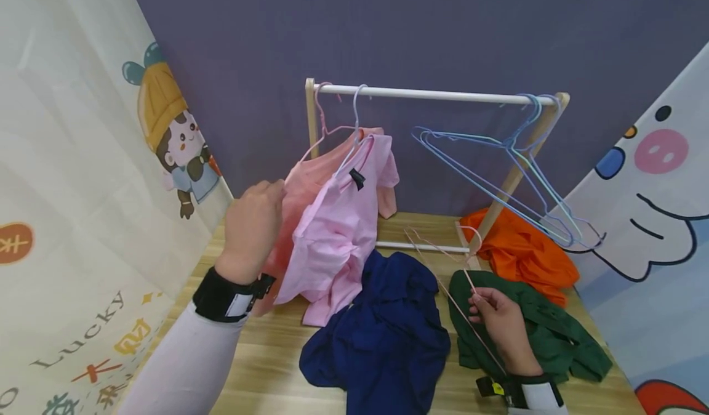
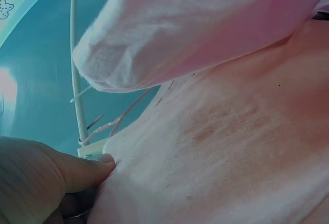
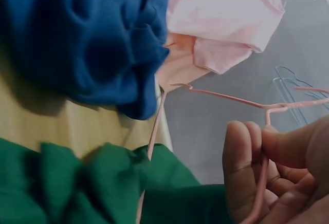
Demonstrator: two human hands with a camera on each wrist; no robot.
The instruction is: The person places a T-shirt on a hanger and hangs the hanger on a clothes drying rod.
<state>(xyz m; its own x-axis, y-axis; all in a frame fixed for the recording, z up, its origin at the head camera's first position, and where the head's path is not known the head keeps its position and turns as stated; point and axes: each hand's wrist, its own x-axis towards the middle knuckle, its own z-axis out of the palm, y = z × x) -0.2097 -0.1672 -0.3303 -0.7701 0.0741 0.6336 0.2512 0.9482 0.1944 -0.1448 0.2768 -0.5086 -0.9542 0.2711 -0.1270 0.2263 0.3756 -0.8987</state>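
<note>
My left hand (image 1: 256, 218) pinches the shoulder edge of a peach shirt (image 2: 216, 147), which hangs from a pink hanger (image 1: 323, 119) at the rack's left end. In front of it a light pink shirt (image 1: 346, 218) with a black tag hangs on a pale lilac hanger (image 1: 356, 110). Over on the right, my right hand (image 1: 501, 322) holds an unloaded pink hanger (image 3: 221, 96) by one arm, thumb against fingers, its hook pointing away. That hanger is above a dark green garment (image 1: 554, 335). A navy garment (image 1: 388, 335) lies crumpled between the hands.
The rack's white rail (image 1: 432, 95) sits on wooden end posts. Several blue and purple hangers (image 1: 509, 144) hang together at its right end. Below them an orange garment (image 1: 517, 255) lies heaped by the post. Printed curtains (image 1: 72, 125) flank the wooden table (image 1: 266, 366).
</note>
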